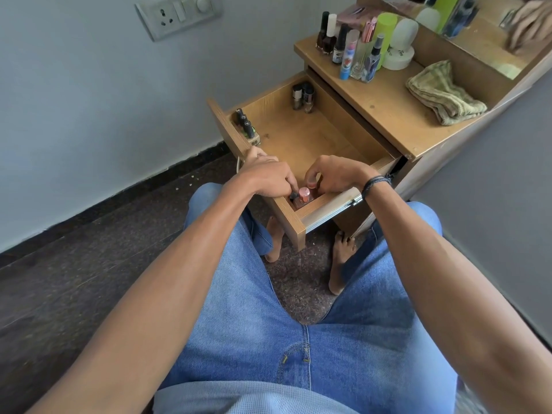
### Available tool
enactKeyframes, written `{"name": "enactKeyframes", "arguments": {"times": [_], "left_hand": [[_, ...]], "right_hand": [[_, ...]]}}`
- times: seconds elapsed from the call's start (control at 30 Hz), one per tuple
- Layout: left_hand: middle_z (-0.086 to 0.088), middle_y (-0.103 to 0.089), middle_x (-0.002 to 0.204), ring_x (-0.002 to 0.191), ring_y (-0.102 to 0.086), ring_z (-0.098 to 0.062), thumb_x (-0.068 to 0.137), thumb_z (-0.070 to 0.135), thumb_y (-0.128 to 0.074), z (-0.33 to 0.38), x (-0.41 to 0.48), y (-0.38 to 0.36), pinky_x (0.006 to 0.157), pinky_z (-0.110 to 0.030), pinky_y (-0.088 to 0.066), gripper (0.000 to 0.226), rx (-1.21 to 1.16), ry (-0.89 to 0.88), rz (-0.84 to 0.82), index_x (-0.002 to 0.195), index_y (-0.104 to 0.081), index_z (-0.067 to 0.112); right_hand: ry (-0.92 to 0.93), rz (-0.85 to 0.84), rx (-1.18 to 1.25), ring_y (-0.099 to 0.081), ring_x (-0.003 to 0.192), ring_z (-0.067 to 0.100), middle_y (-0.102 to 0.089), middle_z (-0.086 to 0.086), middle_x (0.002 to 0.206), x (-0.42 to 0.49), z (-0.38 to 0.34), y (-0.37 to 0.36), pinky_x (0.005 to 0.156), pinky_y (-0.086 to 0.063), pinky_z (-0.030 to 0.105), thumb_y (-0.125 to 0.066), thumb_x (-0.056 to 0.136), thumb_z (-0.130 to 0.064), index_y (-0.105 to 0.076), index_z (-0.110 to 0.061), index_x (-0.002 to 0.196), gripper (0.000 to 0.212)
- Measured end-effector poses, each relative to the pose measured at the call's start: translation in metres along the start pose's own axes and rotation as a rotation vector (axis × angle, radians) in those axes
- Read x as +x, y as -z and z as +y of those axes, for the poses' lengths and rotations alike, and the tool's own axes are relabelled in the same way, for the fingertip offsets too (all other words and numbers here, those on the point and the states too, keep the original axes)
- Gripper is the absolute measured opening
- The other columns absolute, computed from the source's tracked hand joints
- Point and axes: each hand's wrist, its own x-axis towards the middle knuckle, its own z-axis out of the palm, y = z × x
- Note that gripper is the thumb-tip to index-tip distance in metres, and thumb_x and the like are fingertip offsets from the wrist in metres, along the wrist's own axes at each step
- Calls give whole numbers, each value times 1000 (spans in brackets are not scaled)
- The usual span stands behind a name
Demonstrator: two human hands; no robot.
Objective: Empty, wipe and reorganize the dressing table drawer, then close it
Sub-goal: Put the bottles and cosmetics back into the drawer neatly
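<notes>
The wooden drawer (313, 135) of the dressing table stands pulled out over my knees. Both hands reach into its near corner. My left hand (268, 174) pinches the dark cap of a small bottle (294, 195). My right hand (334, 174) hovers with curled fingers over a pink-capped nail polish bottle (304, 195); I cannot tell whether it grips it. Three black-capped bottles (246, 125) line the drawer's left front corner. A few more polish bottles (303, 97) stand at the back corner. The middle of the drawer floor is bare wood.
On the table top (385, 106) stand several bottles and sprays (352, 46), a green cup, white tape rolls (398, 56) and a folded green cloth (442, 94). A mirror (478, 25) rises behind. Grey wall with a socket plate on the left; dark floor and my bare feet below.
</notes>
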Motion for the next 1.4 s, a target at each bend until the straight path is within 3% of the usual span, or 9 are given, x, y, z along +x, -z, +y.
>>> {"name": "enactKeyframes", "arguments": {"times": [0.1, 0.27, 0.53, 0.9, 1.0, 1.07, 1.17, 1.3, 1.4], "left_hand": [[21, -59, 93, 113, -42, -7, 85, 27, -55, 1, 0, 2, 102, -39, -21, 35, 16, 5, -21, 93, -70, 58], [17, -62, 104, 117, -41, -9, 88, 23, -50, 1, 0, 3, 103, -38, -21, 42, 24, 14, -32, 99, -69, 58], [15, -63, 105, 120, -40, -11, 90, 24, -51, 1, 0, 1, 106, -40, -20, 40, 15, 17, -27, 100, -68, 58], [18, -57, 93, 115, -40, -10, 89, 18, -44, -1, 0, -2, 106, -39, -18, 49, 0, 12, -26, 105, -69, 57], [22, -49, 84, 110, -37, -9, 91, 20, -44, -1, 0, -2, 102, -37, -18, 47, -12, 4, -18, 106, -70, 56], [20, -51, 86, 106, -33, -8, 91, 19, -43, 0, -1, -1, 98, -34, -17, 48, -20, 0, -13, 106, -71, 55], [19, -53, 89, 99, -29, -7, 88, 11, -41, 2, -3, 0, 88, -32, -12, 55, -22, 4, -15, 106, -72, 52], [20, -56, 89, 100, -39, -5, 86, 8, -41, 2, -1, 3, 99, -35, -15, 57, -13, 3, -14, 105, -73, 51], [22, -52, 85, 105, -40, -4, 84, 6, -41, 1, 0, 2, 100, -35, -15, 59, -19, 8, -10, 103, -73, 51]], "right_hand": [[13, -12, 40, -61, 90, 24, -71, 1, 95, 0, 2, 0, 80, -50, 36, -56, 81, 5, -71, -28, 72, 37], [39, -19, 49, -63, 95, 24, -74, 1, 95, 3, 6, 0, 87, -53, 40, -61, 84, 3, -80, -15, 90, 27], [28, -39, 114, -61, 86, 11, -74, -4, 91, 4, 8, 1, 69, -44, 18, -64, 83, 6, -82, -17, 86, 29], [9, 31, 99, -63, 83, 9, -74, -6, 89, 5, 6, -1, 68, -46, 21, -64, 78, 3, -78, -27, 79, 34], [-14, 185, 200, -69, 81, 12, -74, -6, 85, 2, 9, -2, 65, -52, 20, -62, 77, 7, -73, -28, 75, 37], [-1, 338, 405, -73, 76, 16, -74, 1, 83, -5, 11, -3, 67, -60, 25, -61, 80, 11, -72, -20, 77, 33], [25, 608, 598, -72, 75, 12, -73, 5, 84, -17, 16, -1, 71, -61, 26, -61, 87, 10, -72, -11, 85, 23], [-3, 1025, 601, -70, 72, 11, -73, -3, 83, -28, 24, 29, 68, -58, 21, -59, 92, 2, -72, -14, 89, 21], [-122, 1338, 622, -62, 75, -1, -71, -5, 91, -27, 34, 63, 68, -53, 16, -60, 85, -3, -70, -15, 94, 18]]}}
